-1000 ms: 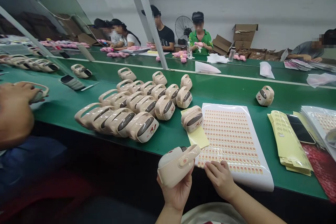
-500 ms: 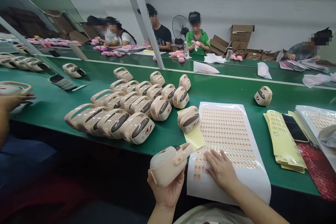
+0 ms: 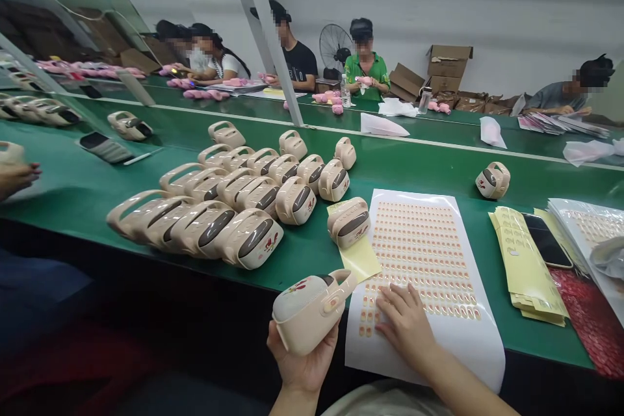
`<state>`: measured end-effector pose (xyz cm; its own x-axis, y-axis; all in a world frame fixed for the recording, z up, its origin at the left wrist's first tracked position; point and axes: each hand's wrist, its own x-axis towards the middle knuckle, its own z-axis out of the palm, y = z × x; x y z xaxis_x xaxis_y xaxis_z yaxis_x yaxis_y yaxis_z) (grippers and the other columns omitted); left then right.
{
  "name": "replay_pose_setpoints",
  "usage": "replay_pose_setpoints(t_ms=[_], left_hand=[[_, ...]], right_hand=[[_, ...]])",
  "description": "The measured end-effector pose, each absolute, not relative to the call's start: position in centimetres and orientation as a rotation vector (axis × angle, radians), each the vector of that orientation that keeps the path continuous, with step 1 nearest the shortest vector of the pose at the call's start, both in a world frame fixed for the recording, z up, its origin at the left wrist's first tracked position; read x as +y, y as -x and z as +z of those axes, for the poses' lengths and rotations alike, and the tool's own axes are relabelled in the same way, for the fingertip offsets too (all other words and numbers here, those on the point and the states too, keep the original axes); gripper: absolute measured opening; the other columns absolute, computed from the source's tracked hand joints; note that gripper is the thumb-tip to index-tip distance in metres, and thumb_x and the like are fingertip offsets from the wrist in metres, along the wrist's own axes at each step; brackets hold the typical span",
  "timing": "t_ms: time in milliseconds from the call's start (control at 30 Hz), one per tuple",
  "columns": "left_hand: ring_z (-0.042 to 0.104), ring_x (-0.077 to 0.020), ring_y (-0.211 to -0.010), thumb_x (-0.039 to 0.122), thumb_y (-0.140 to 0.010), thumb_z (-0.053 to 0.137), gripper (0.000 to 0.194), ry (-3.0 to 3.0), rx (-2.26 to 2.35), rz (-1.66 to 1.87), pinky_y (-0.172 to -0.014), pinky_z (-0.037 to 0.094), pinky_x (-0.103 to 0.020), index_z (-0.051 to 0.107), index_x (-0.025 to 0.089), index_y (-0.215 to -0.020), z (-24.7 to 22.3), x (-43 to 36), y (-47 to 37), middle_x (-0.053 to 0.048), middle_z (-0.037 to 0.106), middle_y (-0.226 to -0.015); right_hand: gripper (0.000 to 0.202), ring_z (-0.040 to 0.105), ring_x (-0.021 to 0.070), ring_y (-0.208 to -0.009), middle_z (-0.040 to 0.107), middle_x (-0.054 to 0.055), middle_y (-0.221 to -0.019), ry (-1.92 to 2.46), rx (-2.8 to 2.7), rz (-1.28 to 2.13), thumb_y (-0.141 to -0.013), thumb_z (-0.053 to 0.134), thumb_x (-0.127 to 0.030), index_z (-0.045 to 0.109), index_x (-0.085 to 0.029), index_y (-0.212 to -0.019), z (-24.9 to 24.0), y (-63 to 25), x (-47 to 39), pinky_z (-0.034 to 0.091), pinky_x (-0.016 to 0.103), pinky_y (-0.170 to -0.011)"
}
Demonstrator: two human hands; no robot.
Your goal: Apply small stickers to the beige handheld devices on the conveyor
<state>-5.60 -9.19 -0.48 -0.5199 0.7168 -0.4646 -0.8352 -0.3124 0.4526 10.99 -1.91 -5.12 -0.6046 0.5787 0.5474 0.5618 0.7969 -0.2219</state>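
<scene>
A cream portable speaker [image 3: 305, 315] with a carry handle rests in my left hand [image 3: 308, 361], whose fingers wrap round it from below. Its grille bears a red print, and a small oval sticker shows at the handle's joint. My right hand [image 3: 407, 325] lies on a white sheet [image 3: 468, 354] covered in rows of small oval orange-gold stickers. Its fingers are stretched out over the lower left rows; the fingertips seem to touch the sheet. Beyond my left hand, another speaker [image 3: 348, 221] sits on a yellow paper [image 3: 361, 260].
Rows of similar speakers [image 3: 253, 238] stand on the green bench left of centre, with one speaker [image 3: 493, 180] apart on the right. Yellow sticker sheets [image 3: 529, 266] and a phone [image 3: 546, 240] lie at right. A co-worker's hand [image 3: 19, 179] is at far left; other people sit opposite.
The speaker in my left hand has tilted a little, showing more of its printed grille. My right hand has shifted slightly down and left on the sheet. The co-worker's hand has drawn back left.
</scene>
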Motion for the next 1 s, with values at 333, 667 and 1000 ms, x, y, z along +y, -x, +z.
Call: replay_pose_setpoints(t_ms=[333,667,1000], left_hand=[[0.061,-0.0264,-0.097,0.042,-0.054,0.075,0.066,-0.464,0.917,1.926,-0.08,0.052,-0.037,0.053,0.035,-0.116,-2.0,-10.1,6.6,0.0,0.065,-0.11],[0.059,-0.0361,-0.101,0.017,-0.038,0.081,0.1,-1.739,1.238,1.28,-0.083,0.046,-0.05,0.043,0.034,-0.129,1.1,-8.2,7.4,-0.008,0.061,-0.119],[0.053,-0.0366,-0.11,0.015,-0.039,0.08,0.103,-1.873,1.228,1.2,-0.088,0.043,-0.048,0.037,0.035,-0.131,2.5,-7.7,6.7,-0.007,0.054,-0.128]], right_hand=[[0.022,0.058,0.0177,-0.076,0.062,0.003,-0.08,0.831,-2.038,0.674,-0.085,0.05,-0.031,0.056,-0.023,-0.066,-3.0,-10.9,-1.7,0.046,0.042,-0.079],[0.028,0.054,0.0169,-0.079,0.05,0.003,-0.081,0.641,-1.935,1.255,-0.078,0.057,-0.046,0.059,-0.021,-0.065,6.3,-10.4,-0.8,0.048,0.035,-0.075],[0.016,0.052,0.0164,-0.078,0.049,0.003,-0.082,0.649,-2.156,1.083,-0.08,0.054,-0.024,0.055,-0.02,-0.065,5.8,-10.9,-0.8,0.049,0.033,-0.071]])
